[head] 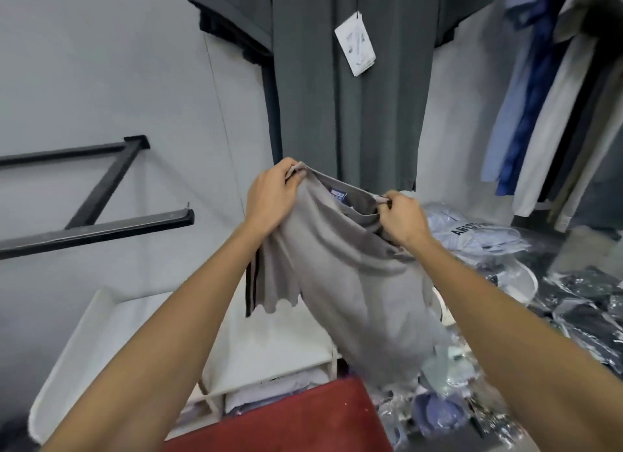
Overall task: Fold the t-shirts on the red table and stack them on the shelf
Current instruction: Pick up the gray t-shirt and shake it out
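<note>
A grey t-shirt [354, 276] hangs in the air in front of me, held up by its top edge. My left hand [269, 199] pinches the left shoulder and my right hand [401, 219] pinches the right one, with the collar and a blue label between them. The shirt's hem drops toward the red table [303, 418] at the bottom middle. A white shelf unit [263, 347] stands just beyond the table, with folded clothes showing in its lower level.
A dark grey garment with a white tag [355, 44] hangs on the wall ahead. Black wall brackets [101, 188] jut out at left. Bagged shirts [478, 239] pile up at right, under hanging clothes [539, 114].
</note>
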